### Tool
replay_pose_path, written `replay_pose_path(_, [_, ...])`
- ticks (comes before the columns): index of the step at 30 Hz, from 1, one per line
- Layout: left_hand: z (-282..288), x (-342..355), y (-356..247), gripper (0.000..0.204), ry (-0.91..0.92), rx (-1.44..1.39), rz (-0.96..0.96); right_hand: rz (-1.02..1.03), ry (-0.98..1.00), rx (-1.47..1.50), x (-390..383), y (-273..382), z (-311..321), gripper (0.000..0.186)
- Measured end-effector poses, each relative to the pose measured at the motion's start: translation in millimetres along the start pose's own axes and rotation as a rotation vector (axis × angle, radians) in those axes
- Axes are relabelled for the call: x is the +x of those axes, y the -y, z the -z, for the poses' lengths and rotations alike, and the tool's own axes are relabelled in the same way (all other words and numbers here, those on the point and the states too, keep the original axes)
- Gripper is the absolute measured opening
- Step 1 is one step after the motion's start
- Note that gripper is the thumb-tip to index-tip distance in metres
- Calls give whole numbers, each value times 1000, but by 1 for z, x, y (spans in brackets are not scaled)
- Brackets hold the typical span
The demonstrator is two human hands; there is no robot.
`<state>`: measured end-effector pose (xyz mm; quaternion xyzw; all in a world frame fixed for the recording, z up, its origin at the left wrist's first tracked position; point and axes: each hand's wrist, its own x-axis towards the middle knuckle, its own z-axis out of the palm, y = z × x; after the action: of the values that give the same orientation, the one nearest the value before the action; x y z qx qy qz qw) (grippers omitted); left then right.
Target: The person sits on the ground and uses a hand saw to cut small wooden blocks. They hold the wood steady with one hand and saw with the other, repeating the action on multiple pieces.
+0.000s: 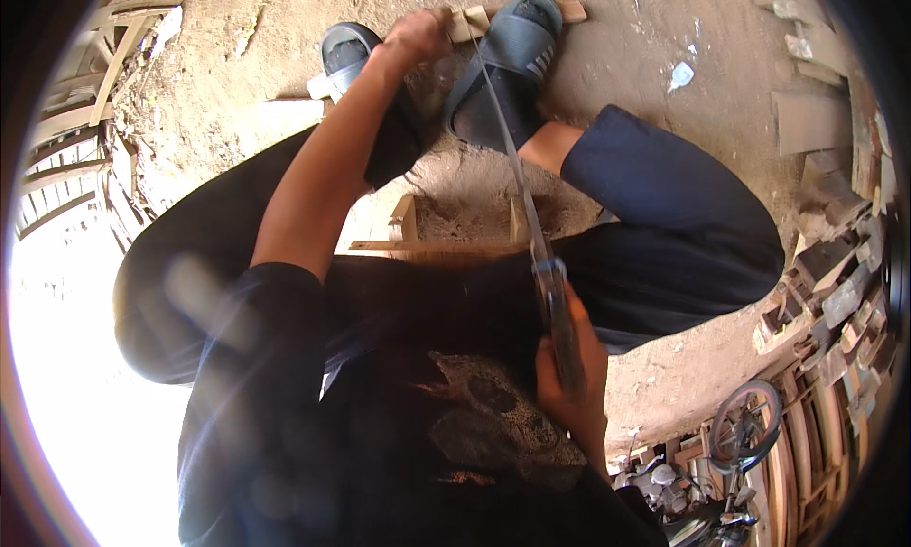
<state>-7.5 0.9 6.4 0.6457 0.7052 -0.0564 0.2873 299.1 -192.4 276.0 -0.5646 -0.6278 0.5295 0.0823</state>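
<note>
Bare, sandy-brown dirt ground (237, 92) spreads around the left fingers (438, 23), sunlit and uneven, with a crumpled pale scrap (680, 75) lying to their right and a slatted wooden framework (121, 58) standing well to their left, its lines bent by the lens. Far to the left of the right fingers (590, 343), a white glare (76, 433) washes out all detail, while well to their right, jumbled wood offcuts (835, 310) are heaped along the edge. Below and to the right of those same fingers, a dark-tyred spoked wheel (746, 426) and metal machine parts (664, 490) sit in shade beside long planks (824, 433).
</note>
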Motion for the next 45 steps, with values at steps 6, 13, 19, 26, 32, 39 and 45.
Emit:
replay_pose_path(6, [-4, 6, 8, 35, -29, 12, 0, -113, 77, 95, 24, 5, 0, 57])
replay_pose_path(13, [10, 8, -3, 37, 72, -39, 69, -242, 138, 48, 38, 5, -7, 63])
replay_pose_path(19, [4, 1, 3, 32, 12, -52, -2, 62, 8, -146, 2, -3, 2, 59])
replay_pose_path(26, [3, 5, 9, 32, 37, -103, -63, 43, 40, -147, 23, -5, 8, 61])
replay_pose_path(32, [24, 8, -6, 33, 125, -143, -78, -200, 58, -86, 18, 13, 5, 61])
replay_pose_path(39, [22, 14, -3, 37, 181, -81, -74, -61, -20, -18, 8, 5, 0, 60])
replay_pose_path(45, [18, 19, 5, 37, 250, -156, -34, -25, -46, -19, 11, -2, -5, 59])
